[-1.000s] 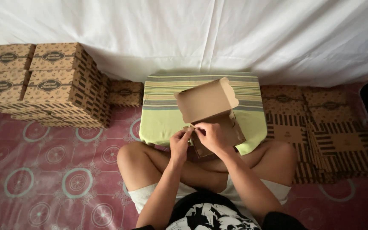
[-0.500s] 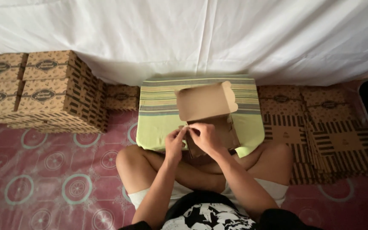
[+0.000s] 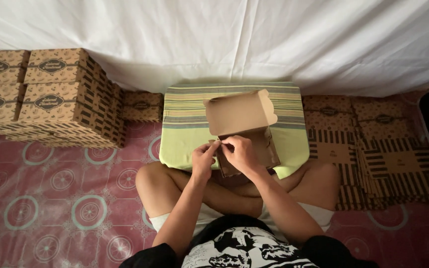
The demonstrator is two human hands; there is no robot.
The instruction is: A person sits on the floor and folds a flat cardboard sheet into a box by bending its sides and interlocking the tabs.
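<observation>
Brown cardboard box [image 3: 247, 134] sits mid-scene on a green striped cushion [image 3: 184, 139], lid flap up and tilted toward the far side, plain brown inside. Near-left corner of the box is where both hands meet.

Left hand [image 3: 203, 160] — fingers curled, thumb and fingertips pinching a small side flap at that corner. Right hand [image 3: 239, 153] — fingers bent, pinching the same flap from the other side, palm resting against the box's near wall. The two hands touch at the fingertips.

Cushion lies just beyond the person's crossed legs, near edge over the knees.

Far left: a stack of finished boxes [image 3: 50, 97], brown with dark stripes on the sides and a dark oval label on each top, several layers high. One more lone box [image 3: 142, 105] sits between the stack and the cushion.

Right: flat unfolded box blanks [image 3: 378, 149] piled on the floor, same brown with dark stripes and patterned panels, spread in overlapping rows.

White sheet [image 3: 224, 34] hangs across the far side. Pink floor mat [image 3: 50, 208] with circular motifs underneath.
</observation>
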